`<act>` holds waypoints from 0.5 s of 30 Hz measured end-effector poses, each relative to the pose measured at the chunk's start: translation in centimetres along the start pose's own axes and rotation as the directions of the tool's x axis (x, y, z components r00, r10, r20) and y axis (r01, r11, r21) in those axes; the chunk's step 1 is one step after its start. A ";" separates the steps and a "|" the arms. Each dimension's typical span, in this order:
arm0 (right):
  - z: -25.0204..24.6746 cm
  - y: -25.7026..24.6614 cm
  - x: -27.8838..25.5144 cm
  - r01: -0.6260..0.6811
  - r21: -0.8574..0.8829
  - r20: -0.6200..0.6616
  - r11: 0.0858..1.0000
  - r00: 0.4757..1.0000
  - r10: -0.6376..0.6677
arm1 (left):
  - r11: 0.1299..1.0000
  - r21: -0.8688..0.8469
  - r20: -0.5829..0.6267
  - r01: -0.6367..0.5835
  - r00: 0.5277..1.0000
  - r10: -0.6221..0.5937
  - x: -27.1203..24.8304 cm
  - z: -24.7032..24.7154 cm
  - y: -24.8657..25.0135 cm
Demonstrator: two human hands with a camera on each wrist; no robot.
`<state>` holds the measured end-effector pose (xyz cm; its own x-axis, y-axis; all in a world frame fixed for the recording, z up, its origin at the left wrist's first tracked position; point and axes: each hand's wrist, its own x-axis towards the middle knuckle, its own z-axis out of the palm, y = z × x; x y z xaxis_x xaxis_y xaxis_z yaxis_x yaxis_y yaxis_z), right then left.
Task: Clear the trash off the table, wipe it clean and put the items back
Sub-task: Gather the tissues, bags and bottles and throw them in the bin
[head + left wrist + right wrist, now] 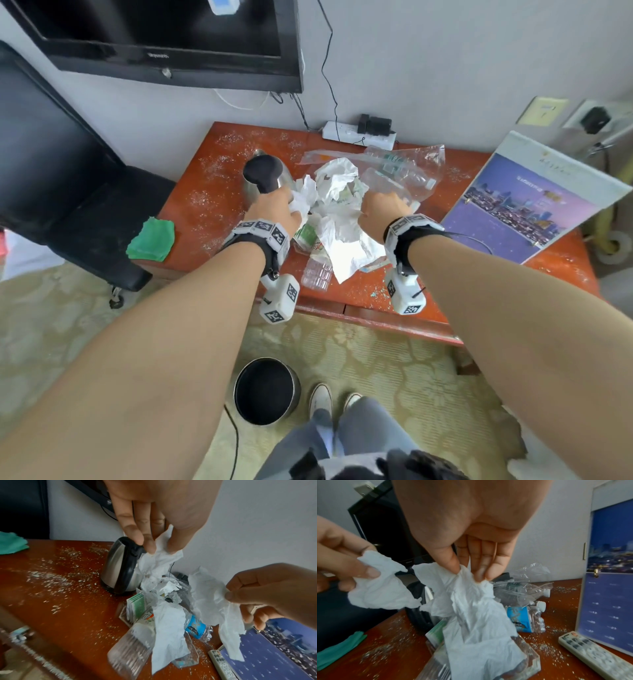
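Crumpled tissue (157, 563) hangs pinched below the left hand (154, 513); right hand (471, 527) pinches another, seemingly separate.

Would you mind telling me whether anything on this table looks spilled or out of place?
Yes: pale crumbs are scattered over the red-brown wooden table, and crumpled white tissues and crushed clear plastic bottles lie heaped beside the steel kettle.

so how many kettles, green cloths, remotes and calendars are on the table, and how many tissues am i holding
kettle: 1
cloth: 1
remote: 1
calendar: 1
tissues held: 2, one pinched in the left hand, one in the right hand
total: 6
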<state>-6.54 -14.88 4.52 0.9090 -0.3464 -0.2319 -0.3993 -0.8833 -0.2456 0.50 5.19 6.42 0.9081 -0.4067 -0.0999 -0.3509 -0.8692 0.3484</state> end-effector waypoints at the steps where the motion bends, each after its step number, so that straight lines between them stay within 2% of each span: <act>1: 0.4 -0.5 -0.5 0.011 0.001 0.008 1.000 1.000 -0.011 | 1.000 -0.014 0.001 0.007 1.000 -0.007 -1.0 -0.1 -0.4; 5: 2.3 -2.7 -2.5 0.090 -0.022 0.057 0.996 0.994 -0.089 | 0.998 -0.028 0.016 0.053 0.998 -0.053 -4.8 0.1 -2.5; 8: 5.0 -4.4 -4.6 0.147 -0.010 0.110 0.989 0.983 -0.145 | 0.990 -0.042 0.015 0.135 0.991 -0.135 -8.9 1.7 -5.0; 11: 8.7 -6.0 -7.2 0.178 0.024 0.176 0.984 0.968 -0.179 | 0.969 -0.036 0.066 0.246 0.968 -0.243 -13.7 4.2 -8.0; 15: 14.7 -7.7 -10.9 0.244 0.012 0.320 0.970 0.918 -0.235 | 0.936 0.003 0.167 0.352 0.923 -0.348 -19.3 7.9 -12.2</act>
<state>-15.14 0.36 -4.84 0.8899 -0.0095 -0.4560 -0.1669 -0.9372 -0.3062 -14.53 21.46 -3.27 0.9215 -0.1201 -0.3694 -0.0092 -0.9575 0.2883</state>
